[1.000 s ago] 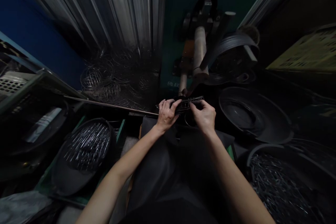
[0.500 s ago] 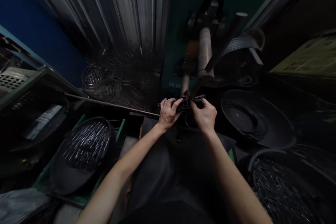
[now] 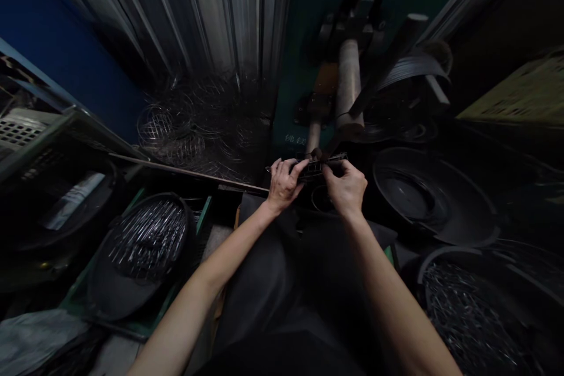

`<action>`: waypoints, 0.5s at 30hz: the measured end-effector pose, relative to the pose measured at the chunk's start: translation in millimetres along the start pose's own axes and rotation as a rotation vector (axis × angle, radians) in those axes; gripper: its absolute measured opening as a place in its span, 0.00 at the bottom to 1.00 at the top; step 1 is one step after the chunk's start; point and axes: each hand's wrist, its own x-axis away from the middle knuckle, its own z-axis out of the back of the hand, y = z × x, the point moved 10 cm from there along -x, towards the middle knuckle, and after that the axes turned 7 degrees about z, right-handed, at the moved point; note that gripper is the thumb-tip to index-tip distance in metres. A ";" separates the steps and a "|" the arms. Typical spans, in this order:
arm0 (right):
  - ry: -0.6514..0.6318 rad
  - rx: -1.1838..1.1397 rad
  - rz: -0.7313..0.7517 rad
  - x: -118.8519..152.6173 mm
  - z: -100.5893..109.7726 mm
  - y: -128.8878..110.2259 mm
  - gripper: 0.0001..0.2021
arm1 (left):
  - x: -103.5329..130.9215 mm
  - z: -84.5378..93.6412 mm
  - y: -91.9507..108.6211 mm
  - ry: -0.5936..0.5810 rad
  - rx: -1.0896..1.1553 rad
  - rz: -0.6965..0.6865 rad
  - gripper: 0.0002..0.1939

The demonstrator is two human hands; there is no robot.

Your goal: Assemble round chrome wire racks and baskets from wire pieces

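My left hand [image 3: 284,185] is closed on the left part of a small dark metal wire frame [image 3: 314,168], pinching it between thumb and fingers. Thumb and fingertips of my right hand [image 3: 348,188] grip the same piece towards its right end. The frame lies roughly level, right beneath the lower tip of a metal rod [image 3: 314,136] on the green machine [image 3: 304,41]. Whether rod and frame touch is too dark to tell.
To the left, a black bowl [image 3: 121,294] of thin metal rods sits in a green crate [image 3: 200,220]. On the right are a wide black basin [image 3: 473,226] and another container holding bent metal pieces [image 3: 467,311]. Loose wire rings [image 3: 171,135] lie behind a ledge [image 3: 189,171].
Both hands still grip the wire frame under the rod. The view has shifted slightly, and the frame's right end looks a little higher.
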 end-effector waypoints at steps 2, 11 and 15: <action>-0.005 -0.006 0.000 -0.2 -2.2 0.5 0.13 | -0.4 -0.5 -0.7 0.007 0.001 0.002 0.30; 0.029 -0.042 -0.002 32.3 55.9 31.0 0.21 | 4.0 1.7 -7.4 0.042 0.013 0.023 0.35; 0.104 0.415 -0.363 92.0 165.6 143.8 0.23 | 23.9 1.9 -44.4 0.124 0.113 0.109 0.46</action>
